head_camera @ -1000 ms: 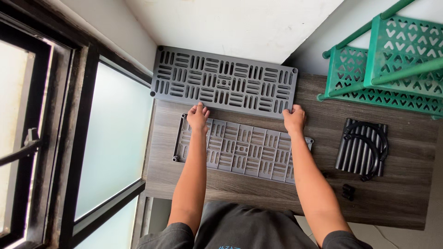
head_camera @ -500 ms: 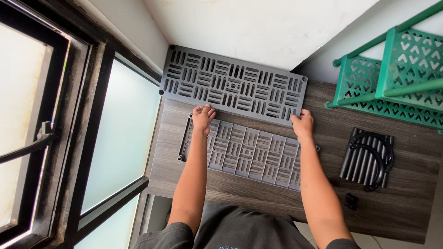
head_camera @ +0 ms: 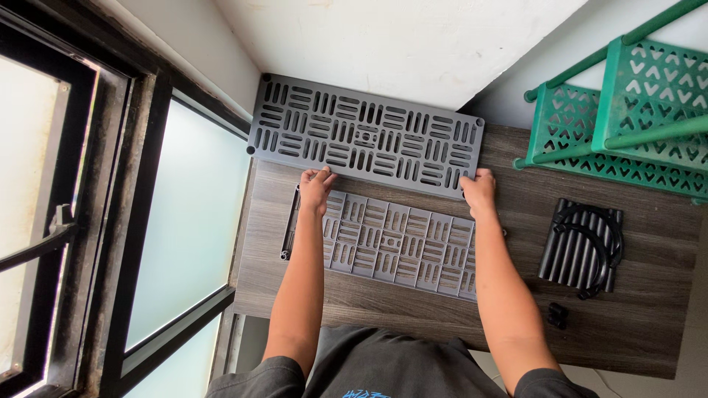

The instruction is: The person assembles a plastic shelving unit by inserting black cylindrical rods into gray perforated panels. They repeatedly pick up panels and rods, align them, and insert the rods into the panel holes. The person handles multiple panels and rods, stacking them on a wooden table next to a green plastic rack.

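Both hands, left and right, grip the grey slotted plastic panel's far edge on the wooden counter. It might slip and bump the dark panel behind

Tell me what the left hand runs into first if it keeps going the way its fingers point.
The left hand points away from the body, fingertips already at the near edge of the far grey panel, so it would probably meet that panel first; the wall lies beyond.
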